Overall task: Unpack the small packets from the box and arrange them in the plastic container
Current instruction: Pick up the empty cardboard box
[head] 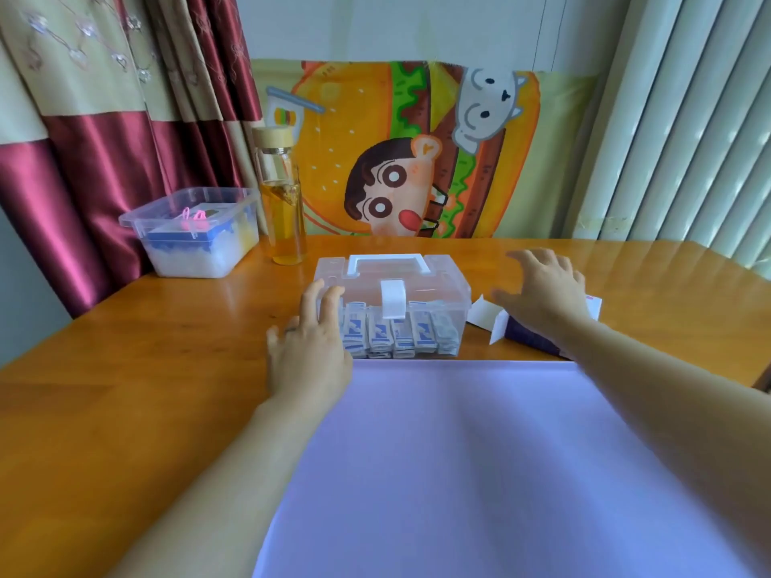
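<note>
A clear plastic container (429,285) with a white handle and white latch stands in the middle of the table, lid down. Several small blue-and-white packets (400,335) stand in a row inside it. My left hand (311,348) lies at the container's left end, fingers relaxed and touching its corner. My right hand (542,289) hovers with fingers spread to the right of the container, above a white-and-purple cardboard box (527,337) whose flaps stand open.
A pale purple sheet (479,473) covers the near table. At the back left stand a lidded clear tub (196,235) and a glass bottle (283,202) of amber liquid. A cartoon cloth and curtains hang behind.
</note>
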